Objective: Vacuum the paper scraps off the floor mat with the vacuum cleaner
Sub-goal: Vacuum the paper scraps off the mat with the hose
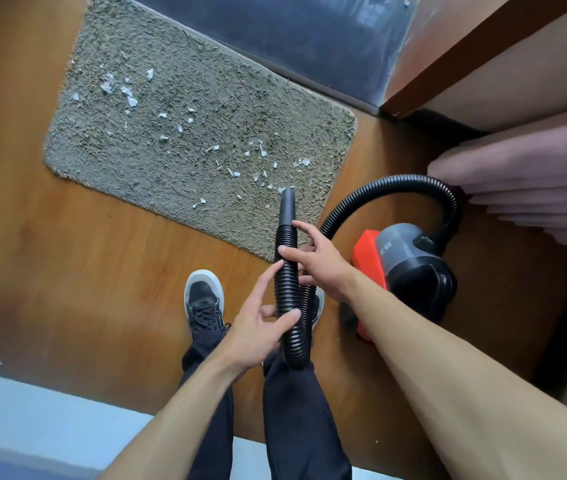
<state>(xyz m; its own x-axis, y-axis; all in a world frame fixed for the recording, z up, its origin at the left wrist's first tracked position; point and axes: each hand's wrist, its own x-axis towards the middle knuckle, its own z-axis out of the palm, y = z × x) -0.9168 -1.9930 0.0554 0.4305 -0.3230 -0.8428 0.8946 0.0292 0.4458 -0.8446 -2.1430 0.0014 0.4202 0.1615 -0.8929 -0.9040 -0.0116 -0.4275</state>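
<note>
Wooden boards run underfoot, with a shaggy grey floor mat (171, 140) laid at an angle against a dark threshold. White paper scraps (129, 95) lie strewn across the mat, thickest towards its far left and along the near right edge.

The person stands just short of the mat, one dark shoe (204, 299) showing, and holds the ribbed black hose (287, 289) in both hands. The left hand (258, 334) is lower down. Its thumb lies across the front of the hose, its index finger stretches up along the left side, and its other fingers are tucked behind. The right hand (320, 258) grips higher, thumb over the ribs, index finger raised and apart, remaining fingers curled round the back.

Beyond the fingers the smooth nozzle (287, 206) points out over the mat's near edge, its tip beside a few scraps; I cannot tell whether it touches the pile.

Below the left hand the hose doubles back, then arches right to the red and grey vacuum cleaner (410, 268), which sits on the boards beside a pink curtain (534, 181).
</note>
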